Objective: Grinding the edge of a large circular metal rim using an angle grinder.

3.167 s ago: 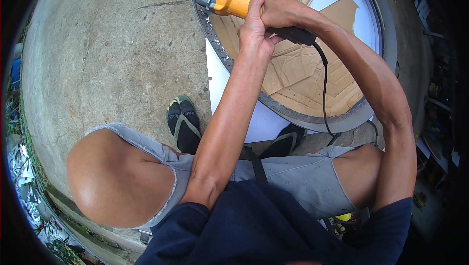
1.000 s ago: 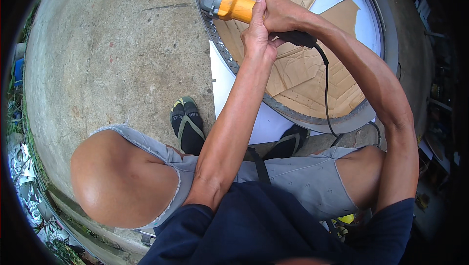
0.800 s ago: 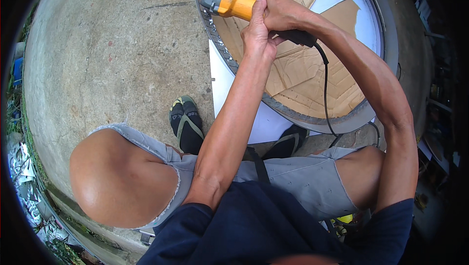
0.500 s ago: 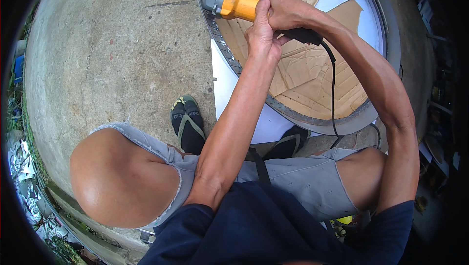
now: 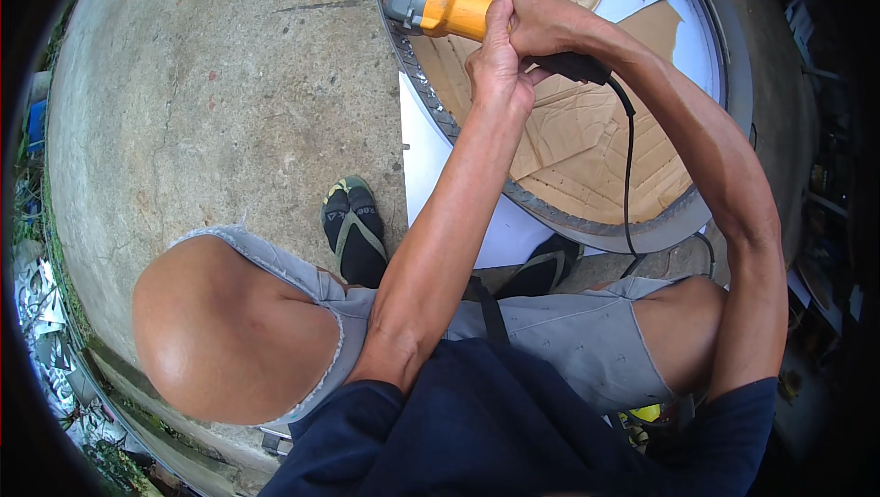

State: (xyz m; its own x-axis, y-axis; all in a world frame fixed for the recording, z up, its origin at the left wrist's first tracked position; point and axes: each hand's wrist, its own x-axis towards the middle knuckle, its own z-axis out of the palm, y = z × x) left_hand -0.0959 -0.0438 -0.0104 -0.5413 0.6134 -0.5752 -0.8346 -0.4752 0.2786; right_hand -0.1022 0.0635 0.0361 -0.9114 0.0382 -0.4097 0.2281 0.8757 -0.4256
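Both hands hold a yellow and grey angle grinder (image 5: 454,11) with a black handle, its head at the left inner edge of a large grey metal ring (image 5: 660,231). My left hand (image 5: 498,61) is wrapped round the grinder, thumb pointing up along it. My right hand (image 5: 550,25) grips it just right of and over the left, hiding part of the body. A black cord (image 5: 629,167) hangs from the handle across the ring. Creased cardboard (image 5: 587,149) and white sheet (image 5: 431,176) lie inside and under the ring, and small bright bits show along its left rim.
Concrete floor (image 5: 211,103) surrounds the ring. My feet in black socks and flip-flops (image 5: 357,240) are near its lower edge, between my bent knees. A mossy edge with plants and white debris (image 5: 41,304) runs along the far left; dim clutter (image 5: 820,222) lines the right.
The grinder and both hands sit a little further right in the view than before, along with a slight shift of the ring and floor. Both grips look the same.
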